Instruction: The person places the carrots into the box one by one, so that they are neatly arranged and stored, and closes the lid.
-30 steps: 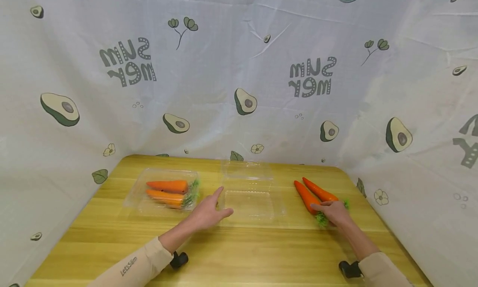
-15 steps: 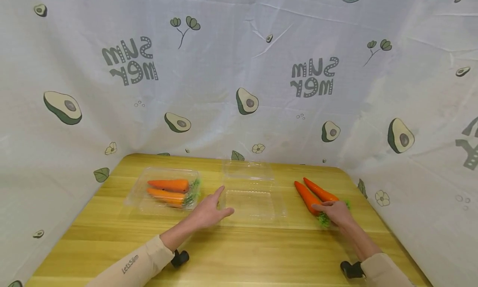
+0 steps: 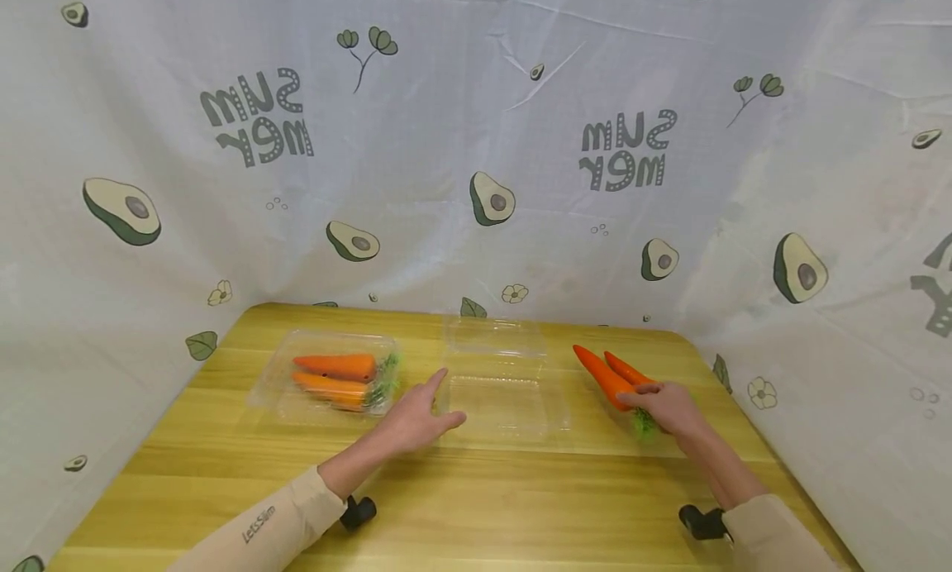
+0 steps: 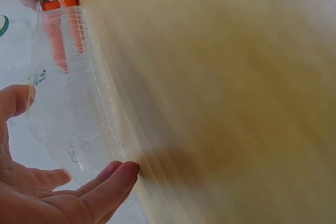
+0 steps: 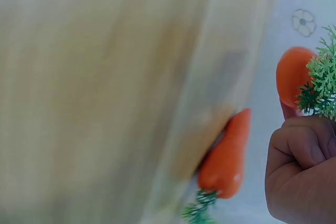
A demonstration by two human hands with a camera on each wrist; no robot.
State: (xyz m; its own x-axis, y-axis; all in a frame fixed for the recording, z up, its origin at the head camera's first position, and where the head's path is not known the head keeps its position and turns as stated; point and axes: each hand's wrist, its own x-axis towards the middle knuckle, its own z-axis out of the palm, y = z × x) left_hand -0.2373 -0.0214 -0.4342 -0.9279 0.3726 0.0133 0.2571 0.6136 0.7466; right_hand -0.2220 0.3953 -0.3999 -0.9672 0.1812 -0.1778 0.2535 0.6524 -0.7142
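My right hand [image 3: 669, 408] pinches an orange carrot [image 3: 601, 378] near its leafy green top, just above the table. In the right wrist view the carrot's thick end [image 5: 293, 72] shows beyond my curled fingers. A second carrot [image 5: 226, 161] lies on the table beside it. My left hand [image 3: 416, 421], thumb and index finger spread, is at the left side of a clear plastic clamshell box [image 3: 497, 405]. Its lid [image 3: 495, 337] is folded back toward the curtain. In the left wrist view my fingertips [image 4: 126, 170] are right at the box's edge.
Left of my left hand stands another clear plastic box [image 3: 271, 398] with two carrots [image 3: 335, 367] inside. A white curtain [image 3: 416, 142] with avocado prints surrounds the wooden table [image 3: 476, 506] at the back and sides.
My right hand has lifted one carrot off the table and shifted it slightly up and left. The other carrot stays down. My left hand has not moved.
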